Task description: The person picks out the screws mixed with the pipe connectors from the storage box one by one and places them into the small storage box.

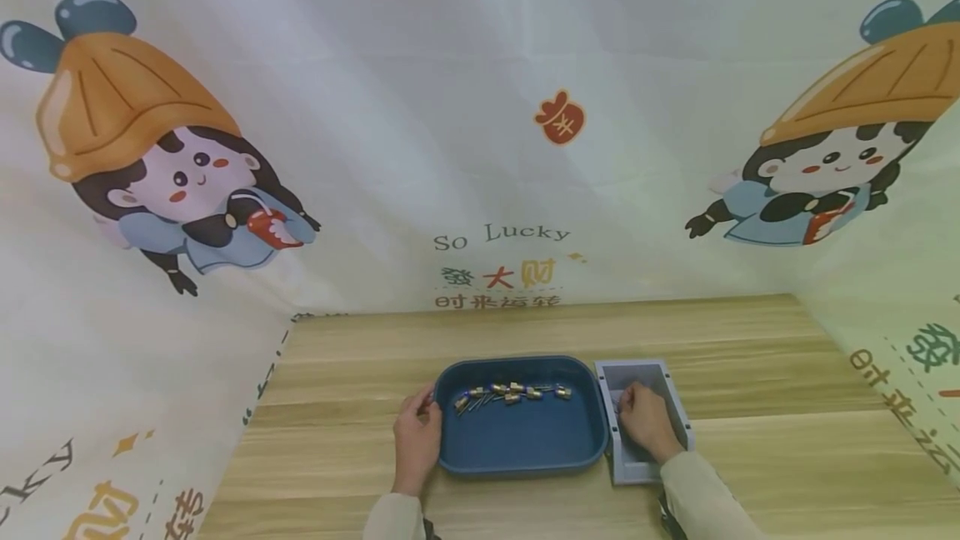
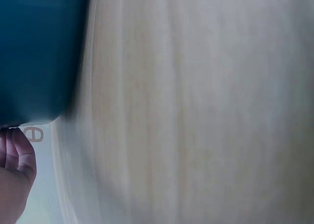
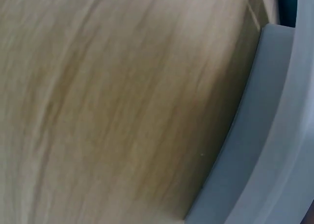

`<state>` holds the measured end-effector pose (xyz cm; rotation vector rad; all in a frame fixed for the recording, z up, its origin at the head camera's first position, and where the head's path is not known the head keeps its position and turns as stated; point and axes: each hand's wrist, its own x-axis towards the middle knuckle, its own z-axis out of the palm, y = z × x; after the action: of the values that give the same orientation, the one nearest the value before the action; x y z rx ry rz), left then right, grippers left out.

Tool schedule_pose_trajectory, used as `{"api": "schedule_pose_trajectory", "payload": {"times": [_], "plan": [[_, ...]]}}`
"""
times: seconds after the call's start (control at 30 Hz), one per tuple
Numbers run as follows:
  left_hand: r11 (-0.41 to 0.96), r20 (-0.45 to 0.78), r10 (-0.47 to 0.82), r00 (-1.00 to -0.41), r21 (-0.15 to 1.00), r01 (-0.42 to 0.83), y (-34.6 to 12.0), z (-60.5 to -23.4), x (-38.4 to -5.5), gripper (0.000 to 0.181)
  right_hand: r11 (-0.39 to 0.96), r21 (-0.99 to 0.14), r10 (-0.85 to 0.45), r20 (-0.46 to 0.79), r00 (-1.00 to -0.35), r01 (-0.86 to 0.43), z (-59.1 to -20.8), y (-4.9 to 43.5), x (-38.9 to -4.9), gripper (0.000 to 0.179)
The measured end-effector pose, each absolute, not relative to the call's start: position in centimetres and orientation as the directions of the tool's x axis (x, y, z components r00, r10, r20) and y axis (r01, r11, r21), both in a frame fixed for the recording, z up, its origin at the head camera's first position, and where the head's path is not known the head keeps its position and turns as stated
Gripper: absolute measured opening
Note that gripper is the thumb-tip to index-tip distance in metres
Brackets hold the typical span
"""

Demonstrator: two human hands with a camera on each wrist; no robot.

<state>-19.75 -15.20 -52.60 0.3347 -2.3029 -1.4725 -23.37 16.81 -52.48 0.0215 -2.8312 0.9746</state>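
A dark blue tray [image 1: 525,440] lies on the wooden table, with several small brass-coloured pieces [image 1: 513,397] in its far half. These have blue collars and thin metal shanks, like small rotary-tool brushes. My left hand [image 1: 417,437] holds the tray's left rim; in the left wrist view its bent fingers [image 2: 23,153] meet the tray's outer side. To the right stands a grey open box [image 1: 636,473]. My right hand [image 1: 648,418] reaches inside it, fingers curled and low. Whatever is between those fingertips is hidden. The right wrist view shows only the box's outer wall [image 3: 245,135] and table.
The grey box stands close against the tray's right side. Wooden tabletop [image 1: 337,407] extends around both containers. Printed cloth [image 1: 480,165] hangs behind the table and along both sides.
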Motion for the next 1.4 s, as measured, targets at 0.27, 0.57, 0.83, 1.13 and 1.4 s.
{"api": "schedule_pose_trajectory", "payload": {"times": [0.27,0.57,0.83,1.13,1.4], "plan": [[0.433,0.198,-0.394,-0.897,0.901,0.008,-15.2,-52.69,-19.86,0.033,0.8,-0.595,0.024,0.153,-0.988,-0.073,-52.44,16.76,-23.43,0.005],[0.427,0.193,-0.398,-0.897,0.904,0.005,-15.24,-52.68,-19.85,0.032,0.82,-0.566,0.014,0.175,-0.984,-0.089,-52.46,16.6,-23.42,0.01],[0.422,0.205,-0.392,-0.897,0.906,0.023,-15.14,-52.45,-19.84,0.032,0.826,-0.557,0.024,0.18,-0.983,-0.082,-52.34,16.52,-23.55,0.011],[0.425,0.204,-0.391,-0.897,0.905,0.021,-15.2,-52.57,-19.86,0.033,0.823,-0.564,0.046,0.177,-0.983,-0.063,-52.5,16.56,-23.57,0.011],[0.43,0.211,-0.389,-0.897,0.902,0.026,-15.11,-52.55,-19.84,0.032,0.807,-0.586,0.038,0.173,-0.984,-0.071,-52.31,16.82,-23.47,0.007]]}}
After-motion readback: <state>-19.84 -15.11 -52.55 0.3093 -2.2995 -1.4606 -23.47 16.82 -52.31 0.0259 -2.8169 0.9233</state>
